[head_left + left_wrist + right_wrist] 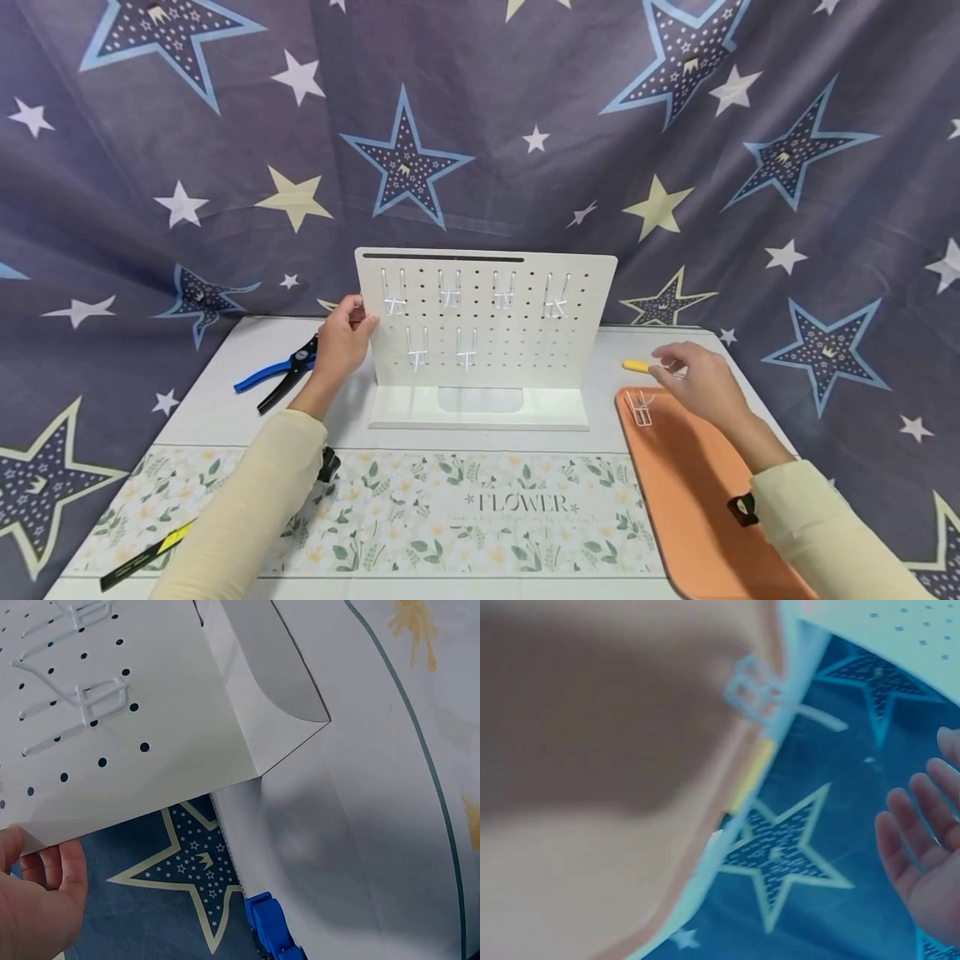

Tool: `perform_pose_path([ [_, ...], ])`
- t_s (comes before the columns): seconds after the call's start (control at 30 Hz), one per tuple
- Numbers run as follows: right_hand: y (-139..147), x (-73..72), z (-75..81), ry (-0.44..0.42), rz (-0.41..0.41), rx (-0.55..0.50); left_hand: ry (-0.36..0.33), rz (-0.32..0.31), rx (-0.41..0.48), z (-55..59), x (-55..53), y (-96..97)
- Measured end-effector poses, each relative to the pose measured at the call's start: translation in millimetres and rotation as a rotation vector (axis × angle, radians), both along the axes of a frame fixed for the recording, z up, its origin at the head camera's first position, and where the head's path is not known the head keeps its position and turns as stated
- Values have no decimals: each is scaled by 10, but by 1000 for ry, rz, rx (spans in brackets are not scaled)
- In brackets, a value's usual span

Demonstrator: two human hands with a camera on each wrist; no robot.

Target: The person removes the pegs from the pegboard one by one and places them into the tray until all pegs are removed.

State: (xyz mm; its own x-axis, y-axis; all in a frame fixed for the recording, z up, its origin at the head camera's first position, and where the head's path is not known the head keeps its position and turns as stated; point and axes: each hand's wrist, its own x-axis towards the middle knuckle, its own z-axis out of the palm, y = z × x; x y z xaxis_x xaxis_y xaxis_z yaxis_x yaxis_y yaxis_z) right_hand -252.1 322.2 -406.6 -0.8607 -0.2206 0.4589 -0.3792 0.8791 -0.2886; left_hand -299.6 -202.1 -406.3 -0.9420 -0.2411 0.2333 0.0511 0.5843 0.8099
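A white pegboard (510, 350) stands upright on its base, with several white wire hooks (467, 348) hung in two rows. My left hand (345, 337) grips the board's left edge; in the left wrist view its thumb lies on the front face and the fingers (73, 874) reach behind. Above the far end of an orange tray (697, 492) is my right hand (701, 379), its fingers loosely bent and nothing in them in the right wrist view. One white wire hook (641, 410) lies in the tray's far left corner, below and left of that hand.
Blue-and-black handled pliers (288, 371) lie left of the board. A yellow-handled tool (636, 366) lies just beyond the tray, partly hidden by the right hand. At the front left is a black-and-yellow tool (146, 554). A star-patterned curtain (480, 167) hangs behind the table.
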Motion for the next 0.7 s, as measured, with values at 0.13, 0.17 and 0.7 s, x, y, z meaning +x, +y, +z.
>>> perform_pose_path([
  [0.13, -206, -94, 114, 106, 13, -3, 3, 1, 2, -5, -3, -6],
  [0.17, -266, -116, 138, 124, 15, -6, 5, 2, 1, -9, -5, -7],
  [0.7, -1115, -376, 243, 366, 127, -96, 14, 3, -3, -11, 11, -7],
])
